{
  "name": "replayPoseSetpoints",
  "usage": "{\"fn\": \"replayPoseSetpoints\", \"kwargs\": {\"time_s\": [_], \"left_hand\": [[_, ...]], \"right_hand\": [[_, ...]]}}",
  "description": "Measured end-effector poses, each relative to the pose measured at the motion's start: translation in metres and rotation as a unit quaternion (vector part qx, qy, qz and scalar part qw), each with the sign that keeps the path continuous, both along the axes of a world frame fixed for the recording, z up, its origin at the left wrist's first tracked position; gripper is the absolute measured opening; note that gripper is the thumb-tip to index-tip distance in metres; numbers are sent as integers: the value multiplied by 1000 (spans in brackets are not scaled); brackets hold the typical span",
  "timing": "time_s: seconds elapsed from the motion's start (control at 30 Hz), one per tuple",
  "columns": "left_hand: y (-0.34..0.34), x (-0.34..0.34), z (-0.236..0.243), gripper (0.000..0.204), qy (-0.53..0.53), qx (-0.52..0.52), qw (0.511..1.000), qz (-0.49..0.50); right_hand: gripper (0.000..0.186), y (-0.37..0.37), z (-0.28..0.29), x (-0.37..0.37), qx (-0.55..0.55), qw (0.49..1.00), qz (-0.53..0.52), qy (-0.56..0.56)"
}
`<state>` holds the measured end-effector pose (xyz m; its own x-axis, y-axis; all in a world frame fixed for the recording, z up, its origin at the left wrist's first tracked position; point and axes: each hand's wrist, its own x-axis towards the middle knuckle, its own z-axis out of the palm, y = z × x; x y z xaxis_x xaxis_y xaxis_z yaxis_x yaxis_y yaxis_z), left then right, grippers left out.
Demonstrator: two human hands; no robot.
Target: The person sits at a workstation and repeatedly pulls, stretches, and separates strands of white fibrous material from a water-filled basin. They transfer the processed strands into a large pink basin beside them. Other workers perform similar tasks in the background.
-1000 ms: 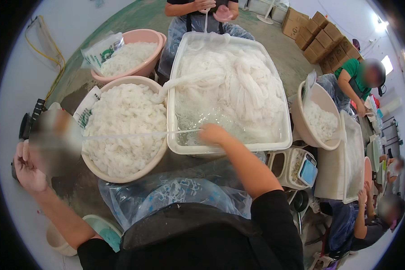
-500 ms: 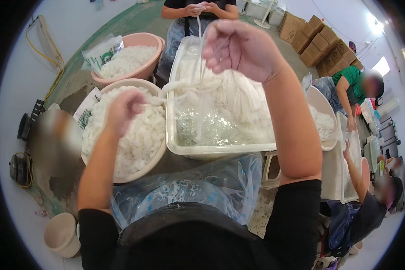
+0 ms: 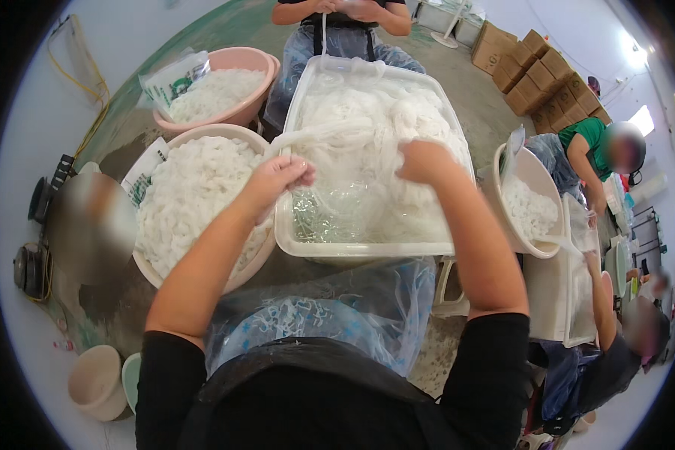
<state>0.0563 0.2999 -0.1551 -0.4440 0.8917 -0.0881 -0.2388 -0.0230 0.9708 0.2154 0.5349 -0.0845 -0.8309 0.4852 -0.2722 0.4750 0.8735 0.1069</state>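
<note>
A cream rectangular tub stands in front of me, holding water and a heap of long, wet white strands. Over its left rim, near the round basin, my left hand has its fingers curled together; what they hold, if anything, is too small to make out. A thick white strand crosses the rim just beyond that hand. My right hand is down at the heap on the right side, fingers closed among the strands. At left, a round cream basin is filled with coiled white strands.
Behind the round basin sits a pink basin of similar strands. Across the tub, a person handles a strand. Another cream basin stands at right, near other workers. Cardboard boxes are stacked behind; a bucket stands lower left.
My right hand has come down from raised above the tub to the strands. My left hand has moved right, from over the round basin to the tub's rim.
</note>
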Motion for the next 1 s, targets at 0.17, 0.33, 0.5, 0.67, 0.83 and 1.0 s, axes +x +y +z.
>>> {"fn": "replayPoseSetpoints", "kwargs": {"time_s": [0.17, 0.33, 0.5, 0.67, 0.83, 1.0], "left_hand": [[17, -8, 60, 26, 205, -9, 979, 9], [37, 10, 90, 33, 438, -99, 893, 4], [9, 7, 67, 36, 470, -187, 862, 2], [-12, -21, 3, 31, 124, -83, 988, 38], [13, 12, -22, 34, 30, 68, 997, 17], [11, 41, -29, 32, 21, 33, 993, -114]], "right_hand": [[39, -65, -91, -20, -409, 902, -15, -134], [30, -83, -232, -51, -249, 960, 116, -54], [20, -81, -116, -44, -422, 898, 111, 45], [14, -78, 66, -18, -549, 806, 114, 192], [18, -91, 152, -7, -492, 799, 143, 315], [20, -78, 153, -8, -479, 781, 128, 379]]}}
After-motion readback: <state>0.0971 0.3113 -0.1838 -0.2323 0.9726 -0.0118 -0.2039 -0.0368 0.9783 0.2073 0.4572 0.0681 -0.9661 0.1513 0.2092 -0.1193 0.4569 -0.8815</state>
